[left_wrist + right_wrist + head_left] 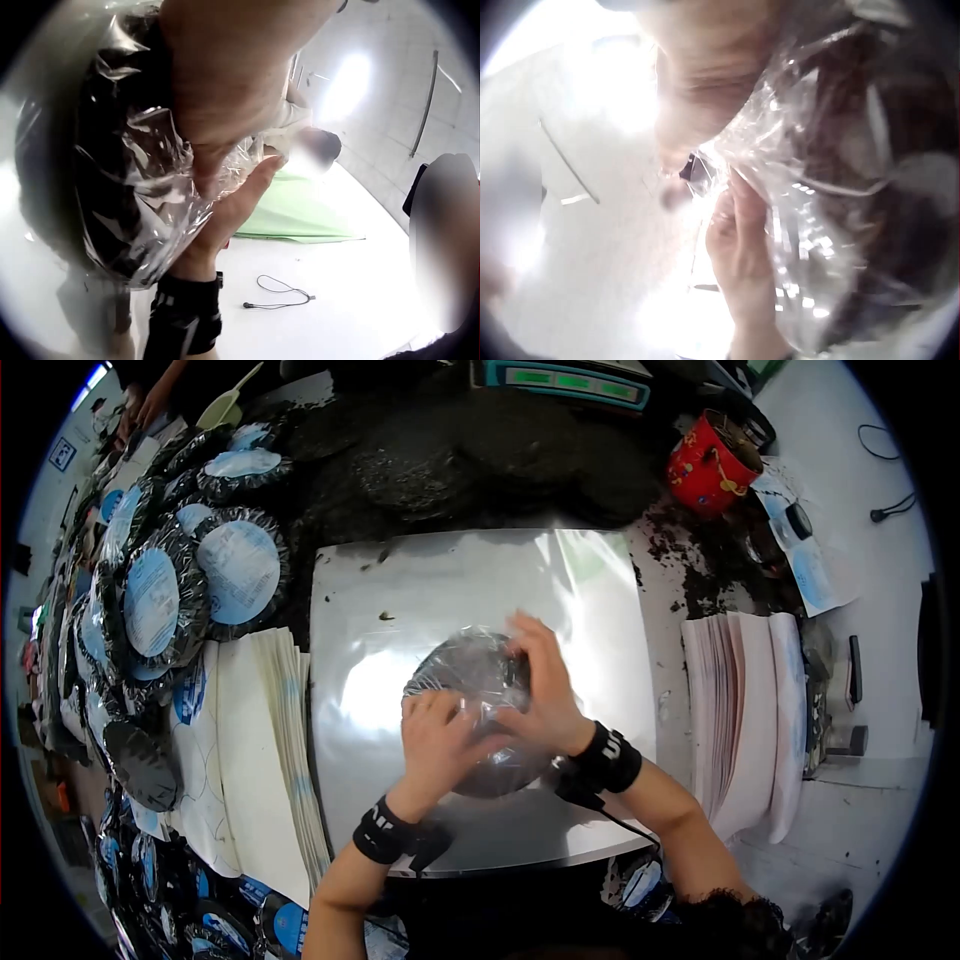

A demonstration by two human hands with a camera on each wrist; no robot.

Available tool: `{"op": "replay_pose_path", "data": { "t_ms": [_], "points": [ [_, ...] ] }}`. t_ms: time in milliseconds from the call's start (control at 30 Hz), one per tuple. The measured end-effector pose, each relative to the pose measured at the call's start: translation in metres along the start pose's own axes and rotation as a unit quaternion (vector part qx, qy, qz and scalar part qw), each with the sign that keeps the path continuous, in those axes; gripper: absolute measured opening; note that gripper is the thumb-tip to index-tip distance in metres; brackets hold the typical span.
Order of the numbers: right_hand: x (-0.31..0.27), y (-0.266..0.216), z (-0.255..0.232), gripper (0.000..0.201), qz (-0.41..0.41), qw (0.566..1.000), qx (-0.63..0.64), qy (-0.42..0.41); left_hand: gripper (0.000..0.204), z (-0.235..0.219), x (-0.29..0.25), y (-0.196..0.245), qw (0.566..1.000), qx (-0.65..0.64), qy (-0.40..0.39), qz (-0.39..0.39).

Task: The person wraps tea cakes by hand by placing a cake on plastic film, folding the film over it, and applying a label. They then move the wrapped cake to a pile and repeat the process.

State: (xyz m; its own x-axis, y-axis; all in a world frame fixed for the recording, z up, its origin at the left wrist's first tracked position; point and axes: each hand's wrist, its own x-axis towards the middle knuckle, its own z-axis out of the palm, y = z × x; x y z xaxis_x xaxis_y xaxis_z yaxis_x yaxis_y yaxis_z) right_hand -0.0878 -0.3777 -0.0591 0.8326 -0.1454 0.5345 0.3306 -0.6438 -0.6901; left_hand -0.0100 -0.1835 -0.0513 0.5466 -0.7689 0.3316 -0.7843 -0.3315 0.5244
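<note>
head view: a dark disc (495, 778), covered in clear film (810, 240), is found at the middle and near part of the metal sheet (570, 575), inside its edges. whether it lies flat or tilted cannot be established.

left hand (432, 740): over the disc's near left part, fingers bent; its grip appears clamped on the film. right hand (550, 695): over the disc's right part, thumb and fingertips spread apart in the head view; blur prevents confirming whether its grip pinches film. both wrist views show film drawn into a bunch between the hands.

surroundings: paper stacks stand left (262, 740) and right (738, 720) of the sheet; labelled wrapped discs (240, 570) are piled beyond its left edge; a red bucket (692, 472) stands past its far right corner, with dark crumbs (708, 555) on the desk nearby.

recommendation: the step in hand is judged to be gathering the film. pull should be even from both sides, folds kept small and pressed inward, as uneven tension could tear it. flecks (386, 617) on the sheet should be kept out of the folds.
</note>
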Motion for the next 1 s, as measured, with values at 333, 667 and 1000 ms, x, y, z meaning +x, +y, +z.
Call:
{"op": "replay_pose_path", "data": {
  "t_ms": [333,667,1000],
  "points": [
    [-0.017,-0.071,0.044,0.047,0.111,0.985,-0.041,0.126,0.037,0.035,-0.005,0.005,0.995,-0.047,0.051,-0.066],
    [-0.023,-0.051,0.000,0.014,0.208,0.960,-0.144,-0.116,0.078,0.013,0.008,0.033,0.992,0.063,-0.080,0.075],
    [-0.298,0.007,-0.413,0.041,0.318,0.676,-0.655,0.114,0.065,0.020,0.005,0.048,0.986,0.126,-0.102,0.038]
  ]
}}
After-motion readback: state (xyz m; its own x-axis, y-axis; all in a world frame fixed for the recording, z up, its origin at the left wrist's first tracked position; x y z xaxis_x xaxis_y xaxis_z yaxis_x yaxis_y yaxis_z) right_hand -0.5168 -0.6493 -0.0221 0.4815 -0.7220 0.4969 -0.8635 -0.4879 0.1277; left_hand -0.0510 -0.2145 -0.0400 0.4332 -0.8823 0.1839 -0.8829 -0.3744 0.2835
